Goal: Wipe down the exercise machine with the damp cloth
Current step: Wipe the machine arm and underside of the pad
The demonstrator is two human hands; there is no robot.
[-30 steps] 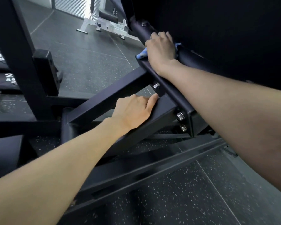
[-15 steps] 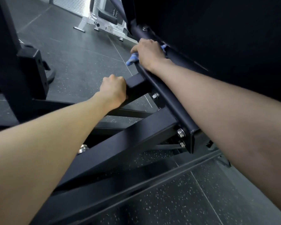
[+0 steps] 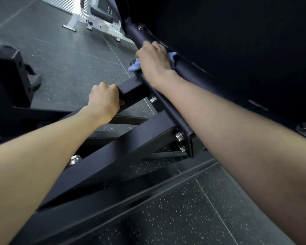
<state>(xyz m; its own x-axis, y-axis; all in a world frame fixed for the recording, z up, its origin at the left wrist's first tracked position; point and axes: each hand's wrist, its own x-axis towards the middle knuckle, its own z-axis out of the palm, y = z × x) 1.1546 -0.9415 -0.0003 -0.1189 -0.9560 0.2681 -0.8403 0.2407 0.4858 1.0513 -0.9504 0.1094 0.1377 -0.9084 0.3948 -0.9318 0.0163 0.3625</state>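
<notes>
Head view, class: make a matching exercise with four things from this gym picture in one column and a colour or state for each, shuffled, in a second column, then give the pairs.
1. cloth
2. left hand
3. right hand
4. far bench frame

A. white
B. grips a square black beam
C. blue
D. presses the cloth on the round bar

Pairs: 1-C, 2-B, 3-D, 4-A

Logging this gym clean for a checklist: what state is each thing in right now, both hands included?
Right hand: pressing the cloth onto the bar.
Crumpled blue damp cloth: bunched under the right hand, ends sticking out on both sides.
Round black frame bar: under the cloth.
Left hand: fingers curled over the beam's end.
Square black steel beam: gripped at its end.
</notes>
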